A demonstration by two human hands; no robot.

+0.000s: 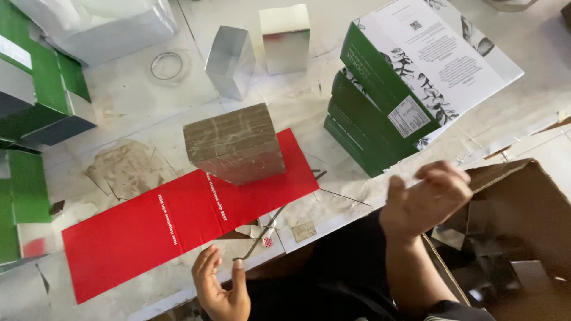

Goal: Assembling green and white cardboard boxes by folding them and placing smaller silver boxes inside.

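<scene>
A red card sheet point(178, 223) lies flat and unfolded on the table, slanting from seven o'clock up toward two o'clock, white lettering along its creases. A grey-brown block of stacked sheets point(235, 142) stands on its upper end. An open brown carton point(523, 202) sits at four o'clock.

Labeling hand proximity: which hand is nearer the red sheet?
Left. The left hand is open at the red sheet's near edge, just below it. The right hand is off past its right end, by the cardboard box.
</scene>
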